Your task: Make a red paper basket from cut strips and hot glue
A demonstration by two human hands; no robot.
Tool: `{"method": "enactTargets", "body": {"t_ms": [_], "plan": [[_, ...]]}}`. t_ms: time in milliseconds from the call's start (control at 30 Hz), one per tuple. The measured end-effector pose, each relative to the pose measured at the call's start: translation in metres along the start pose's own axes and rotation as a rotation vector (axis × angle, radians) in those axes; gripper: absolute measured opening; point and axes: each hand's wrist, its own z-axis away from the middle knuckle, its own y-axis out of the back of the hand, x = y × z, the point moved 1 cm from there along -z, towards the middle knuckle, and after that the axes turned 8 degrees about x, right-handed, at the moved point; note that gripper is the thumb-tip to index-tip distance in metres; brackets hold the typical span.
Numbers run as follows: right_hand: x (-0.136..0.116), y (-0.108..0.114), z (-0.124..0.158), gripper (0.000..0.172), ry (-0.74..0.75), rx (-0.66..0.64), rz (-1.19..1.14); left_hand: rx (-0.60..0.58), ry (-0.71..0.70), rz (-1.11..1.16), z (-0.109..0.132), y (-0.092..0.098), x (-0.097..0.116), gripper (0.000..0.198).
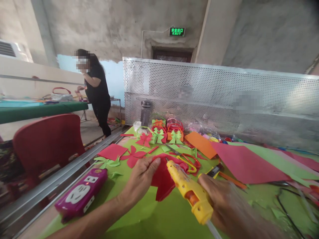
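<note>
While the left hand [141, 174] pinches a red paper piece [162, 182] between thumb and fingers, the right hand [223, 197] is closed round a yellow glue gun [185, 189], with a clear stick protruding from its rear. The paper piece is located between the two hands, over the green tabletop [139, 214]. The gun's nozzle is directed at its upper part; contact cannot be confirmed from this angle.

Scissors [191, 167] with red and yellow handles lie just beyond the gun. A black-and-yellow tool [214, 171] (partly hidden) sits beside the right hand. To the left of the left hand stands a purple power strip [82, 194]; near it are green paper cutouts [107, 162] and a red flower cutout [133, 156].

Farther back, small paper baskets [175, 136] bear bow-shaped cutouts, with a grey bottle [145, 114] behind them. An orange sheet [200, 144] and a large red sheet [249, 164] lie at right. Behind the table rises a perforated metal screen [159, 84]. At left, beyond a red chair [50, 142], stands a person [98, 86] in dark clothing.
</note>
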Motion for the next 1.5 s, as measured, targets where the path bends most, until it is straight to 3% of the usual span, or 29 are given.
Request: {"method": "enactTargets", "body": {"t_ms": [1267, 1500], "plan": [[0.0, -0.006, 0.003, 0.017, -0.066, -0.013, -0.023, 0.021, 0.0, -0.021, -0.001, 0.0, 0.0, 0.041], [0.001, -0.009, 0.004, 0.021, 0.012, 0.038, -0.037, 0.009, 0.009, -0.012, -0.001, 0.001, 0.0, 0.039]]}}
